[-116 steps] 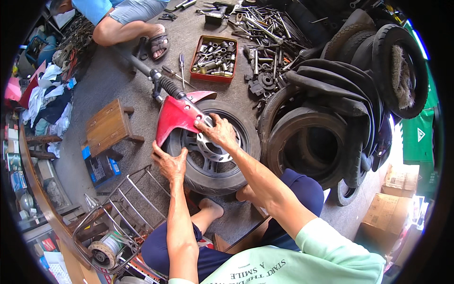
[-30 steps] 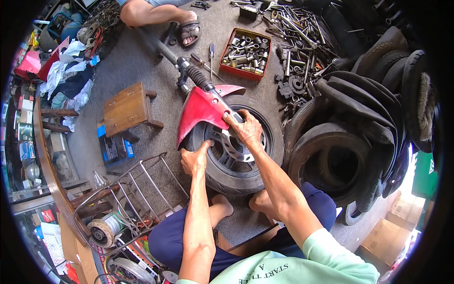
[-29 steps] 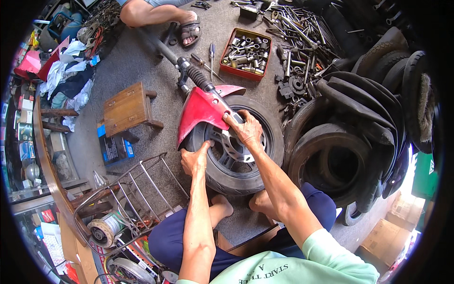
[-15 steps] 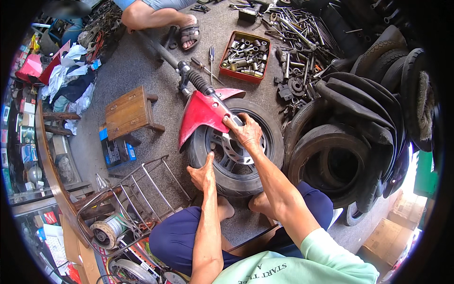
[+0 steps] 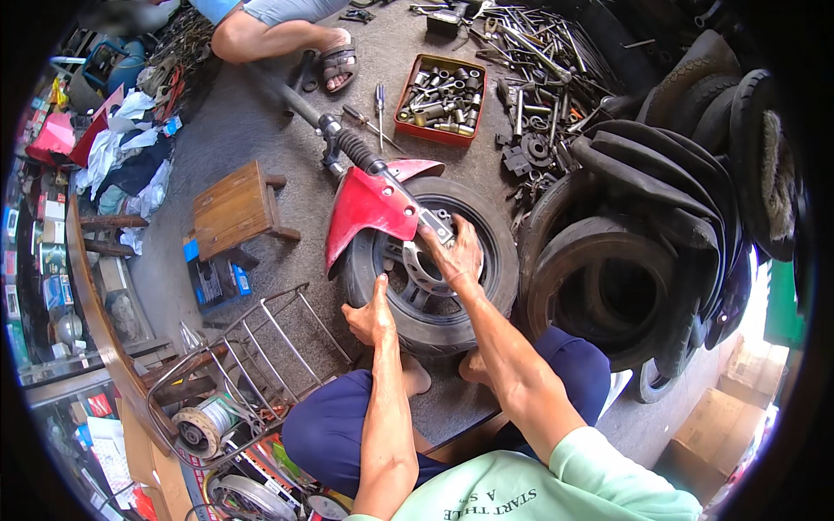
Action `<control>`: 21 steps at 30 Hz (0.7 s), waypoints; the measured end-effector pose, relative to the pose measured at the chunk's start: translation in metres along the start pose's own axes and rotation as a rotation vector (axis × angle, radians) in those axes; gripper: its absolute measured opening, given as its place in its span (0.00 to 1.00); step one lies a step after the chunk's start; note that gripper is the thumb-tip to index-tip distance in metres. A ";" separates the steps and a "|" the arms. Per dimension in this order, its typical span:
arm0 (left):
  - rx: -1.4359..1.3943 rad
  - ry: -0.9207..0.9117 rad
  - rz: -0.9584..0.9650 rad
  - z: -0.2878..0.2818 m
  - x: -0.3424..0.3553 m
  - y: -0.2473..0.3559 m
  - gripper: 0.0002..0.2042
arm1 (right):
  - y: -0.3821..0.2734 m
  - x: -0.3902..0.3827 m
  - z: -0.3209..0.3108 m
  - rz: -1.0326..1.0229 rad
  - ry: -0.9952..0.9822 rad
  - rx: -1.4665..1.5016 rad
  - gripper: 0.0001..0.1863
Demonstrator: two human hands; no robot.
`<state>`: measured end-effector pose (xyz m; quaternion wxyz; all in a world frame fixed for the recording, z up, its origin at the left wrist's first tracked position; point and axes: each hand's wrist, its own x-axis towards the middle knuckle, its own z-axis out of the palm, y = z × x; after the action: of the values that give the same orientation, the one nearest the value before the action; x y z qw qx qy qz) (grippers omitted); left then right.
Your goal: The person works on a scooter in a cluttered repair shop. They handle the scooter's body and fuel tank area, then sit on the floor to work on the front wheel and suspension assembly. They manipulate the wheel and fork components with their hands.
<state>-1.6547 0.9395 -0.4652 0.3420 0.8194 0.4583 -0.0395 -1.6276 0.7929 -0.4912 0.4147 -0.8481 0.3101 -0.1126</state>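
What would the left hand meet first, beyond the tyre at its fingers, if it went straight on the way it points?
Probably the red fender: its lower edge lies ahead of the left hand, over the tyre, though depth is unclear.

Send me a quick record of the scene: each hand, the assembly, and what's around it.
Left hand: on the near-left edge of the wheel
Right hand: at the lower end of the fork, over the brake disc
Fender: red, beside the fork
Far side: red socket tin, screwdrivers, another person's sandaled foot
Left side: wooden stool
Right side: piled tyres
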 end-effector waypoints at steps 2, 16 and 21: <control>0.010 0.003 -0.001 -0.001 -0.001 0.001 0.48 | 0.016 -0.012 -0.007 0.021 0.005 -0.189 0.35; 0.039 -0.047 0.018 -0.006 -0.004 0.007 0.49 | -0.003 0.007 -0.025 0.087 -0.337 -0.328 0.34; 0.077 0.006 0.076 -0.001 0.002 -0.003 0.45 | -0.011 0.010 -0.021 0.142 -0.303 -0.303 0.38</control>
<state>-1.6559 0.9421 -0.4667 0.3102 0.8489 0.4258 -0.0418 -1.6240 0.7783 -0.4702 0.3312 -0.8839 0.3167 0.0934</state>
